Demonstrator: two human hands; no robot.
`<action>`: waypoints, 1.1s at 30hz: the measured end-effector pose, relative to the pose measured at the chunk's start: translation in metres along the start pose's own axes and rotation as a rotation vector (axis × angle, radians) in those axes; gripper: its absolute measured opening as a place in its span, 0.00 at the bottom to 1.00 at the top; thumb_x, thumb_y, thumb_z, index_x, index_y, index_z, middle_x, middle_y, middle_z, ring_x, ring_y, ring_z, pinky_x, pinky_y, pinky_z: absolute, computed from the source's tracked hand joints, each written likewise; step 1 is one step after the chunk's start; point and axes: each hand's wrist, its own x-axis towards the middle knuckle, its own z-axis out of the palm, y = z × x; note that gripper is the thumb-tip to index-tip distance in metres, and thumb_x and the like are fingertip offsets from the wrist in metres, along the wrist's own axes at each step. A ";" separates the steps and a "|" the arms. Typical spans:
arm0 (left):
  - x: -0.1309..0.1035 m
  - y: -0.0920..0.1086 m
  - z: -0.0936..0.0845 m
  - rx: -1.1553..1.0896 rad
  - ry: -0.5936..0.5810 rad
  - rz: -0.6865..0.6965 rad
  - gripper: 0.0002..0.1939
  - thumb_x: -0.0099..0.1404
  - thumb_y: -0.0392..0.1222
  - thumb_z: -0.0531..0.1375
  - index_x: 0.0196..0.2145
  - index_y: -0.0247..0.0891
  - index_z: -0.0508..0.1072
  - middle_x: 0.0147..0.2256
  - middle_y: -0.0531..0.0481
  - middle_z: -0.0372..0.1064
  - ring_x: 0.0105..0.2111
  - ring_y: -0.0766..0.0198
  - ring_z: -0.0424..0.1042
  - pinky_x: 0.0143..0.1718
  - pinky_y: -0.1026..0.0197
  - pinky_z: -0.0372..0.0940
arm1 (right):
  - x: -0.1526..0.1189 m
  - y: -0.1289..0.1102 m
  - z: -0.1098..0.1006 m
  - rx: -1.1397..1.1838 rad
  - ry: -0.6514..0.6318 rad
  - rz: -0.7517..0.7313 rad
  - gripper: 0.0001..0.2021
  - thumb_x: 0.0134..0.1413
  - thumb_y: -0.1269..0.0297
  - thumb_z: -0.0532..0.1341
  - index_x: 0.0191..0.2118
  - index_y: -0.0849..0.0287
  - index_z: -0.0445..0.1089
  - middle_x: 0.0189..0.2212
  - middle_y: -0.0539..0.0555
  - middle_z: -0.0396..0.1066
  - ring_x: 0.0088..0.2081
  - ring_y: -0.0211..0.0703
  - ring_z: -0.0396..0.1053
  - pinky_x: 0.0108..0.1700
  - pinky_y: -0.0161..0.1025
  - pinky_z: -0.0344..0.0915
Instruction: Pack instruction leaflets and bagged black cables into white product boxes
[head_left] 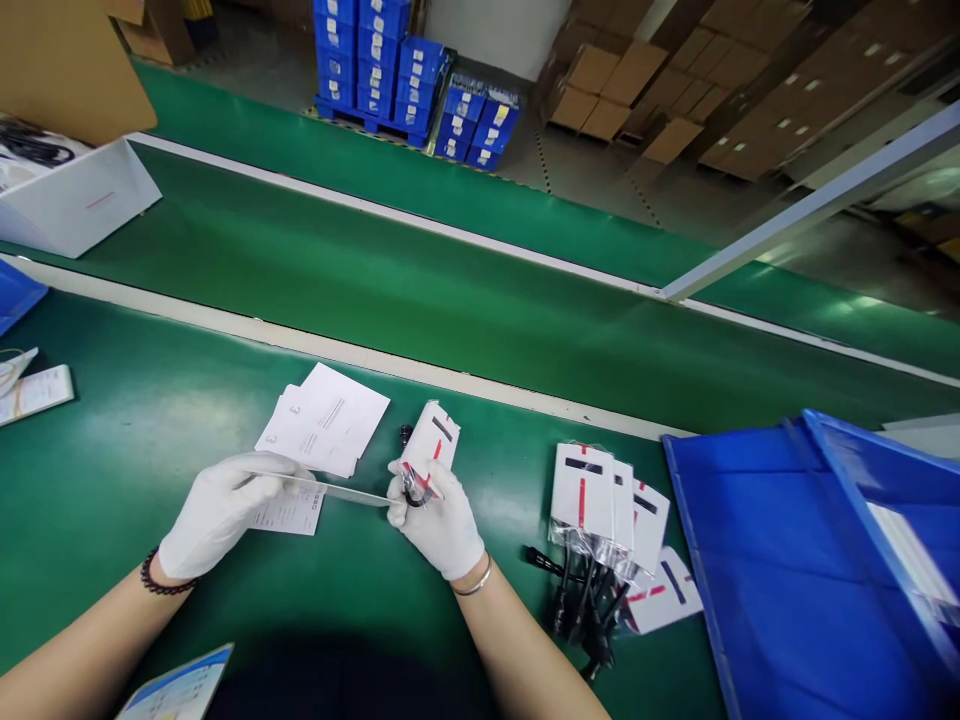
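Observation:
My left hand (221, 510), in a white glove, pinches a thin white sheet (354, 494) that I see nearly edge-on. The sheet's far end reaches the fingers of my right hand (444, 525), also gloved. That hand grips a white packet (433, 437) with a red stripe and a black bar, in clear wrap, with a bit of black cable at its side. Behind my left hand lie overlapping printed papers (330, 415), and another printed sheet (289, 512) shows partly beneath it. To the right lies a fanned pile of similar white packets (581, 490) with black cables (592, 620).
A large blue bin (739, 560) stands at the right. Beyond the worktable's pale edge strip (390, 365) runs a green conveyor belt (420, 275). An open white box (79, 200) sits at the far left. Small white boxes (37, 393) lie at the left edge.

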 end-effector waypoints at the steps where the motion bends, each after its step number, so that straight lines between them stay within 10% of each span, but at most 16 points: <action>1: 0.001 0.002 0.000 0.023 0.035 -0.031 0.21 0.53 0.58 0.66 0.32 0.35 0.79 0.39 0.40 0.75 0.41 0.52 0.74 0.48 0.54 0.67 | 0.000 -0.001 0.001 0.009 0.005 0.020 0.27 0.41 0.48 0.73 0.39 0.69 0.75 0.29 0.58 0.69 0.25 0.40 0.64 0.28 0.36 0.60; 33: 0.004 0.015 0.003 0.213 0.280 -0.191 0.28 0.53 0.63 0.59 0.34 0.30 0.74 0.38 0.40 0.73 0.39 0.56 0.70 0.37 0.63 0.67 | 0.002 -0.006 -0.008 0.105 -0.089 0.135 0.26 0.48 0.52 0.70 0.45 0.71 0.74 0.33 0.59 0.69 0.30 0.39 0.66 0.33 0.34 0.62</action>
